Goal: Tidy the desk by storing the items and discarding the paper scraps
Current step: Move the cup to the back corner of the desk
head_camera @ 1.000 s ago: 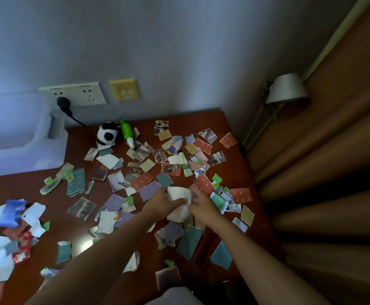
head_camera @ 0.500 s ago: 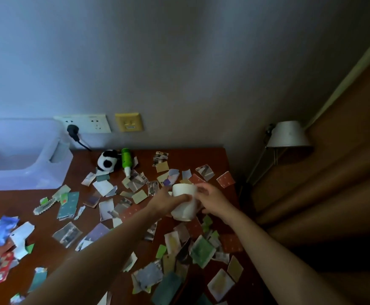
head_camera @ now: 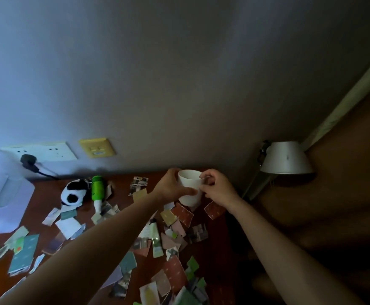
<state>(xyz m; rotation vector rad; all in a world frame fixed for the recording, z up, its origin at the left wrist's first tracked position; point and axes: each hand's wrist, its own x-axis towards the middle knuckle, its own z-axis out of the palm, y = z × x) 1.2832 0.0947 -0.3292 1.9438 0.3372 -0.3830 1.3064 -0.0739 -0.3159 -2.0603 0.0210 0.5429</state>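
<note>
Your left grip (head_camera: pixel 172 188) wraps white cup (head_camera: pixel 189 183); right grip (head_camera: pixel 220 190) pinches its rim. Cup upright at table (head_camera: pixel 46 191) far right corner; white bin (head_camera: pixel 6 208) lies well left, nearer left grip.

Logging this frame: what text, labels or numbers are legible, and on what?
No text in this frame can be read.
On the green bottle: nothing legible.
On the tube: label print too blurred.
On the yellow wall plate: a blue mark, too small to read.
On the paper scraps: patterns and photos, no legible words.
On the white cup: the side shown is plain.
</note>
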